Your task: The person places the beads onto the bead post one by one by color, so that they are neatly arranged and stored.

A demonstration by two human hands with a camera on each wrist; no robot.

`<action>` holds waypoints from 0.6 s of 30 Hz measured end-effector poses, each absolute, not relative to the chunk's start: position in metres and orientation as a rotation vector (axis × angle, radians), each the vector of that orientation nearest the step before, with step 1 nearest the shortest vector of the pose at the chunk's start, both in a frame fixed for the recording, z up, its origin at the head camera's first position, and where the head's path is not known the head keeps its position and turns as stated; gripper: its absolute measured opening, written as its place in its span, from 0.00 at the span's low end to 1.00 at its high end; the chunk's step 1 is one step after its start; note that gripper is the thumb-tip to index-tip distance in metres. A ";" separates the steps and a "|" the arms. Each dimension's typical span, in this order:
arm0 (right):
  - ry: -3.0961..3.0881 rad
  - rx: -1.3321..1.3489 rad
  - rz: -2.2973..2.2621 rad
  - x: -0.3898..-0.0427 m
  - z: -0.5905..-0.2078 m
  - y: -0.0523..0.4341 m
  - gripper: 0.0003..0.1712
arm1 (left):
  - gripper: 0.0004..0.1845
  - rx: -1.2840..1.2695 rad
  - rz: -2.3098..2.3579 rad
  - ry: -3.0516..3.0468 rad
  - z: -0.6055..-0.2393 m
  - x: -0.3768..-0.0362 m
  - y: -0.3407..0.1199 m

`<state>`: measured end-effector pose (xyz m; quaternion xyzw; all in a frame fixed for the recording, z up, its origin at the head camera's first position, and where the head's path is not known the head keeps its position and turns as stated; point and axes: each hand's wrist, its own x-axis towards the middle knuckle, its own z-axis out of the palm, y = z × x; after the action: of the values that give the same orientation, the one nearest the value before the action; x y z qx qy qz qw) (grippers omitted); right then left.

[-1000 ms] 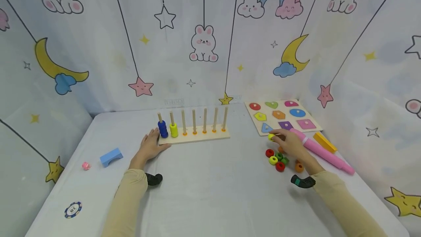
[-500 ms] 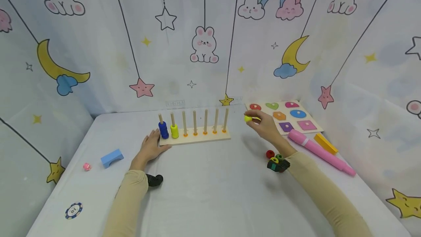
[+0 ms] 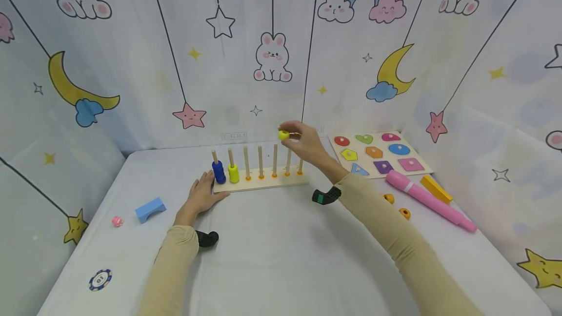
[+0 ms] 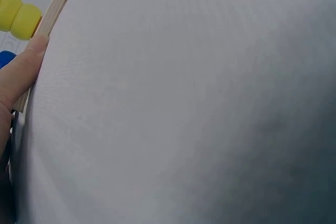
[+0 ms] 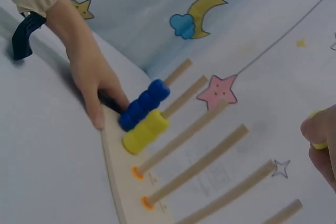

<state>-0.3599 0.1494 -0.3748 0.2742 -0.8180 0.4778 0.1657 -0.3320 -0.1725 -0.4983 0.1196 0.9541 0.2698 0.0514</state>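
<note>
My left hand (image 3: 201,196) holds the left end of a wooden peg board (image 3: 263,185), its thumb against the front edge. In the left wrist view that thumb (image 4: 22,72) lies near yellow rings. Blue beads (image 3: 218,173) are stacked on the leftmost peg, and yellow beads (image 3: 233,173) on the second. The other pegs carry none. My right hand (image 3: 305,143) pinches a loose yellow bead (image 3: 283,135) between thumb and fingers, above the tops of the right-hand pegs. In the right wrist view only part of this bead (image 5: 318,145) shows.
Orange beads (image 3: 405,213) lie right of my right sleeve, which hides other beads. A shape puzzle (image 3: 361,148), a pink stick (image 3: 430,201) and a yellow block (image 3: 436,189) are at the right. Leftward are a blue arch block (image 3: 150,209), a pink toy (image 3: 117,221) and a poker chip (image 3: 100,280).
My right hand has carried the yellow bead from the bead pile at the right, up and leftward to above the pegs. My left hand has stayed on the board.
</note>
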 end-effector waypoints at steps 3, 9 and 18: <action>-2.327 0.840 1.340 -0.367 -0.373 0.128 0.20 | 0.49 0.367 0.815 2.906 -0.499 -0.333 -0.173; -2.340 0.935 1.273 -0.374 -0.376 0.089 0.19 | 0.48 0.371 0.813 2.911 -0.501 -0.333 -0.173; -2.429 1.059 1.172 -0.379 -0.378 0.041 0.18 | 0.49 0.363 0.798 2.923 -0.498 -0.334 -0.174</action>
<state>-0.3788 0.0407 -0.3776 0.3627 -0.8322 0.4013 0.1217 -0.3335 -0.1742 -0.4983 0.1187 0.9569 0.2611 0.0450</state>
